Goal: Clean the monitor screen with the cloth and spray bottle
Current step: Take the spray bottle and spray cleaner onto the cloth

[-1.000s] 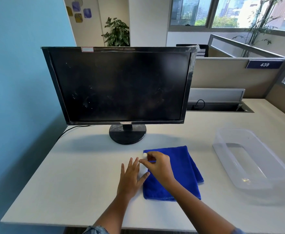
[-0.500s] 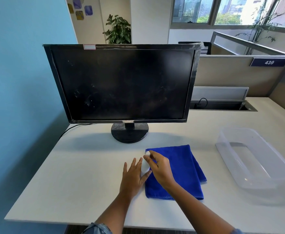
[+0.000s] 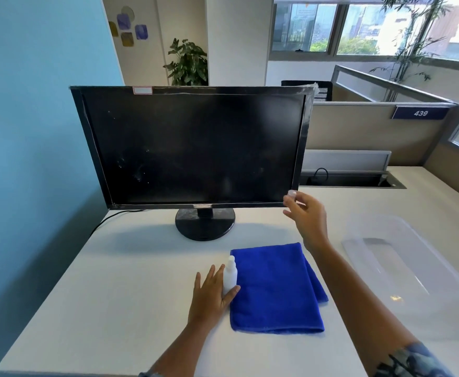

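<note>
Monitor screen (image 3: 195,148), dust-speckled, awaits cleaning: before it, left hand (image 3: 209,292) grips the spray bottle (image 3: 229,273) upright beside the blue cloth (image 3: 274,289) while right hand (image 3: 308,216) pinches, seemingly, its cap (image 3: 291,193).

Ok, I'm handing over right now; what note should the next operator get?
The left hand holds the white spray bottle upright on the desk, at the left edge of the folded blue cloth.
The right hand pinches a small clear cap, raised near the lower right corner of the monitor.
Done: cap off the bottle.
Left: set the cap down, spray, wipe the smudged screen with the cloth.
</note>
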Demonstrator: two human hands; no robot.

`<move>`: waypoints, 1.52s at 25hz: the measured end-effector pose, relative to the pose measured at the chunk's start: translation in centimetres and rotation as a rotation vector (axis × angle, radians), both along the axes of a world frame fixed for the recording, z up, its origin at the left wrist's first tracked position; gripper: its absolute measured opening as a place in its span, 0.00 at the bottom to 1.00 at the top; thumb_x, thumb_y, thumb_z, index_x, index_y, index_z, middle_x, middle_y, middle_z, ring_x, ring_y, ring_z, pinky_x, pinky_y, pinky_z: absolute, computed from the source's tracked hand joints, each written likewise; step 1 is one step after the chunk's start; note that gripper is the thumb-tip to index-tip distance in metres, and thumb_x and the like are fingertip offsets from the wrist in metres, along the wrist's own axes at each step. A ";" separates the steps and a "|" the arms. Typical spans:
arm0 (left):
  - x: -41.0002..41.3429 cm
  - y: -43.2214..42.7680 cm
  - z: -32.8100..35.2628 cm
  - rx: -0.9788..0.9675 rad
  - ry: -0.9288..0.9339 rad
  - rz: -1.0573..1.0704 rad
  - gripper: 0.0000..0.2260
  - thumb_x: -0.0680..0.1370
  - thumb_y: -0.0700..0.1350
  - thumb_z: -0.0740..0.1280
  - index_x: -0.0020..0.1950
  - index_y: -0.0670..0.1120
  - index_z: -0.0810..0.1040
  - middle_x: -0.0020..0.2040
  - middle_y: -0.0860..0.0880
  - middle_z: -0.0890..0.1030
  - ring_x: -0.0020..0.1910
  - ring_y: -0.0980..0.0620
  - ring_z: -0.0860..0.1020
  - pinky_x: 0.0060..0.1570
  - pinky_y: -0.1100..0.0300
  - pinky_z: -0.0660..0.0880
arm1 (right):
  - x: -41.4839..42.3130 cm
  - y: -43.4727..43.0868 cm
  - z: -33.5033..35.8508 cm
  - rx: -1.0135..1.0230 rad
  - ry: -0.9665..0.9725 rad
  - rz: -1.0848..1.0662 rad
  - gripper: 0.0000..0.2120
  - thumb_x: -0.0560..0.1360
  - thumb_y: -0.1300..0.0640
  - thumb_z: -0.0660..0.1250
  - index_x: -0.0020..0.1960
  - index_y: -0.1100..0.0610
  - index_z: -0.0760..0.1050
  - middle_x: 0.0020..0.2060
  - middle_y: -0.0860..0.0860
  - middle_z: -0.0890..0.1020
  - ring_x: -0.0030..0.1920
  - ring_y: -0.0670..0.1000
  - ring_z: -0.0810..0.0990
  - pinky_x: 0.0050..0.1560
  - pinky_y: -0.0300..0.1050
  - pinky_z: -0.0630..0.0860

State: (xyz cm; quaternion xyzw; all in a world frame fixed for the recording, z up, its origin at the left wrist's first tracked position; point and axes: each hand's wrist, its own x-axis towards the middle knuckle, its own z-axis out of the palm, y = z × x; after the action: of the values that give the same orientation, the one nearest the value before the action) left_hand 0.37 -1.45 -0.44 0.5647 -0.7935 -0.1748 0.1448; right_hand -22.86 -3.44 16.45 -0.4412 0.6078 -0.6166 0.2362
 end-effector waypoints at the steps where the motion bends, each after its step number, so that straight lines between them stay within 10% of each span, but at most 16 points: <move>1: 0.0 0.0 -0.1 -0.006 0.018 0.005 0.43 0.69 0.73 0.38 0.75 0.48 0.58 0.75 0.48 0.63 0.74 0.51 0.59 0.74 0.48 0.45 | -1.6 0.2 -1.9 0.069 0.010 -0.060 0.16 0.77 0.54 0.66 0.61 0.62 0.76 0.50 0.53 0.82 0.46 0.49 0.82 0.47 0.41 0.81; 6: -0.2 0.2 -0.2 -0.035 0.092 -0.007 0.35 0.75 0.67 0.46 0.75 0.47 0.57 0.74 0.49 0.65 0.75 0.52 0.58 0.75 0.48 0.45 | -8.6 1.1 -9.5 0.467 0.117 -0.198 0.16 0.77 0.60 0.64 0.61 0.69 0.73 0.49 0.66 0.81 0.44 0.58 0.80 0.55 0.63 0.77; 15: -0.3 0.3 0.0 -0.046 0.158 -0.016 0.32 0.76 0.65 0.50 0.74 0.47 0.59 0.73 0.50 0.67 0.74 0.52 0.61 0.75 0.47 0.46 | -11.9 0.7 -11.5 0.716 0.639 -0.164 0.15 0.76 0.60 0.66 0.60 0.65 0.75 0.56 0.63 0.79 0.54 0.61 0.78 0.54 0.52 0.75; 25: -0.3 0.4 0.0 -0.034 0.152 -0.008 0.32 0.76 0.65 0.49 0.75 0.48 0.57 0.74 0.50 0.64 0.75 0.52 0.58 0.75 0.47 0.45 | -11.6 0.5 -12.4 0.776 0.699 -0.170 0.33 0.74 0.51 0.70 0.72 0.61 0.61 0.63 0.64 0.73 0.59 0.64 0.75 0.55 0.57 0.75; 30: -0.2 0.4 -0.2 -0.054 0.196 -0.027 0.31 0.76 0.65 0.50 0.75 0.49 0.57 0.74 0.52 0.65 0.75 0.53 0.58 0.74 0.49 0.43 | -6.8 2.4 -10.8 0.395 0.687 -0.380 0.29 0.75 0.51 0.67 0.71 0.60 0.63 0.53 0.63 0.76 0.51 0.63 0.76 0.43 0.54 0.75; 38: 0.2 0.3 -0.6 -0.094 0.122 -0.088 0.29 0.78 0.61 0.55 0.75 0.48 0.59 0.74 0.51 0.64 0.76 0.51 0.55 0.73 0.48 0.40 | 7.0 5.6 -10.1 0.194 0.570 0.609 0.33 0.71 0.34 0.65 0.71 0.47 0.64 0.63 0.35 0.66 0.63 0.34 0.64 0.61 0.27 0.64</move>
State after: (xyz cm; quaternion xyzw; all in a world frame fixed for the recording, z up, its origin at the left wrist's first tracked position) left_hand 0.57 -1.15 -1.00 0.5103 -0.8145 -0.1775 0.2114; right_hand -15.86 2.12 6.31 -0.7290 0.5459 -0.3119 0.2705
